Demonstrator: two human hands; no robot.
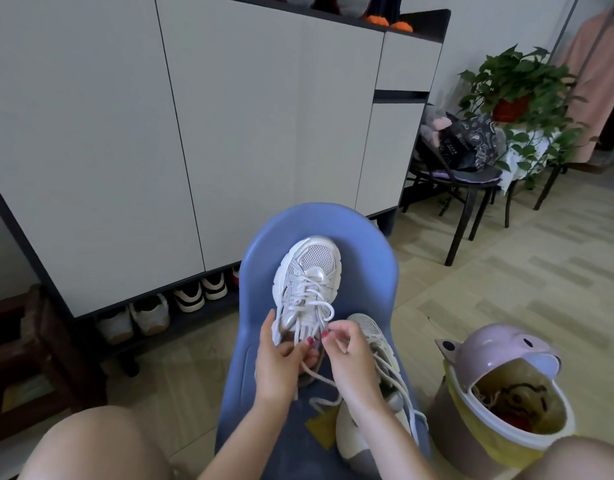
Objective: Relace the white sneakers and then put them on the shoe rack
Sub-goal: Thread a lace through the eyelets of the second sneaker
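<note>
- The white mesh-and-leather sneaker [307, 289] lies on the blue plastic chair seat [368, 258], toe at twelve o'clock, so its eyelets face me.
- My left hand [281, 362] grips the sneaker's collar at seven o'clock of the shoe, steadying it.
- My right hand [347, 355] pinches the white flat lace [319, 306] near the top eyelets, drawing a loop snug.
- The second white sneaker [375, 393] waits at five o'clock, close by for its turn.
- The dark open shoe rack shelf [167, 327] under the cabinet, at nine o'clock, is near enough to reach afterwards, I judge.
</note>
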